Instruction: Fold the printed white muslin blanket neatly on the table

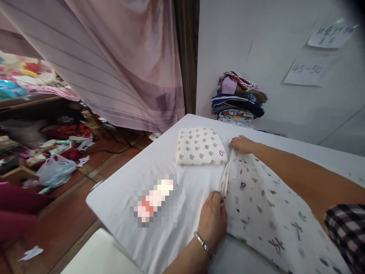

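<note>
A thin white cloth printed with small plants and palm trees lies spread on the right part of the table. My left hand, wearing a silver bracelet, is closed on the near end of the cloth's left edge. At the far end of that same edge, my right hand pinches the corner, its arm reaching over the cloth. Several layers show along the edge between both hands. Just left of my right hand sits a folded white cloth with mushroom prints, touched by neither hand.
The table has a white cover, with a blurred-out item on its left part. A stack of folded fabrics stands behind, against a wall with paper notes. A pink curtain hangs at left; a plastic bag lies below.
</note>
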`<control>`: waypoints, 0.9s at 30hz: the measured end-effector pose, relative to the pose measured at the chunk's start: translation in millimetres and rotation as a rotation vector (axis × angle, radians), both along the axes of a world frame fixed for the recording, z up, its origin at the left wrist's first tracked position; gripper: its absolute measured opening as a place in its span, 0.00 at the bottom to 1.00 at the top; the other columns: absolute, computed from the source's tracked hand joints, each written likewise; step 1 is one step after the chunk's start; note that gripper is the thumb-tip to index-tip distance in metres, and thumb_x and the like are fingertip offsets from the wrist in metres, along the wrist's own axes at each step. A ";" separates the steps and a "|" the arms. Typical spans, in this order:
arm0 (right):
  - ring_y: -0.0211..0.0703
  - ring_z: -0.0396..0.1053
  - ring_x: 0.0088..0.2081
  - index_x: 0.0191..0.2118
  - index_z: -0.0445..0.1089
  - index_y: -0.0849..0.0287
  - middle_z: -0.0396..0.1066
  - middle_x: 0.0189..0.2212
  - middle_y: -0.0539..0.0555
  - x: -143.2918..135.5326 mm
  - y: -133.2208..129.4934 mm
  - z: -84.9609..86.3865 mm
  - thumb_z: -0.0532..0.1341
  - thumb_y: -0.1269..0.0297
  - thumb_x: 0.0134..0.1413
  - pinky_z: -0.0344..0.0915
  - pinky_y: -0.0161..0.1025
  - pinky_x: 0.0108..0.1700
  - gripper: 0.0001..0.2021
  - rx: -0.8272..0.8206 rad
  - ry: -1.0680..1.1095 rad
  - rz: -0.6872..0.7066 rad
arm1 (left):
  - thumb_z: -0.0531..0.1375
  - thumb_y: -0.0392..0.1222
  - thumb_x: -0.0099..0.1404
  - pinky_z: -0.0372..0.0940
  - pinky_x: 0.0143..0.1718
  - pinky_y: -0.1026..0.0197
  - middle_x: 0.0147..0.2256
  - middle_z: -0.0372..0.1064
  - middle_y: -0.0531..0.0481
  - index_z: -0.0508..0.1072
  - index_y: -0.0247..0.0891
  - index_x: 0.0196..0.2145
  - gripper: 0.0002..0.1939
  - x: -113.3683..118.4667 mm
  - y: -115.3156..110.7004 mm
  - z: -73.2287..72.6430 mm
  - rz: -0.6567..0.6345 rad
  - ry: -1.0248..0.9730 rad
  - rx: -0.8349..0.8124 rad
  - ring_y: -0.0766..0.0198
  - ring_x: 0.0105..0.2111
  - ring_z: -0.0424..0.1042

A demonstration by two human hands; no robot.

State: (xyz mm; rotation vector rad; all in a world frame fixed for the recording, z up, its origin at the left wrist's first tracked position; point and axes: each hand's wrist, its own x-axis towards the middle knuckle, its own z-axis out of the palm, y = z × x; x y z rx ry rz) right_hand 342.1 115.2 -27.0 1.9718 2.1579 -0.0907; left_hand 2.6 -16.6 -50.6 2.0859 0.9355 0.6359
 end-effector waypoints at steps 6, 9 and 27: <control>0.52 0.53 0.60 0.57 0.62 0.59 0.57 0.59 0.61 30.4 2.9 2.4 0.54 0.72 0.55 0.55 0.51 0.57 0.22 0.066 0.033 -0.318 | 0.49 0.24 0.59 0.63 0.46 0.60 0.45 0.67 0.47 0.64 0.40 0.37 0.14 -1.9 -2.0 -4.6 -0.041 -0.058 0.056 0.63 0.44 0.67; 0.48 0.61 0.54 0.55 0.62 0.60 0.60 0.55 0.59 38.7 8.0 2.8 0.56 0.60 0.60 0.60 0.52 0.54 0.19 0.080 0.067 -0.448 | 0.48 0.25 0.61 0.63 0.48 0.57 0.50 0.67 0.48 0.66 0.42 0.42 0.16 -2.6 -2.4 -4.9 -0.078 -0.037 0.095 0.61 0.46 0.67; 0.52 0.71 0.41 0.57 0.61 0.62 0.70 0.43 0.64 21.1 30.0 -8.0 0.60 0.59 0.48 0.66 0.41 0.38 0.29 0.017 0.224 -0.791 | 0.50 0.28 0.62 0.64 0.48 0.57 0.54 0.63 0.50 0.66 0.45 0.48 0.20 -5.4 -3.4 5.2 -0.204 0.130 0.151 0.59 0.46 0.66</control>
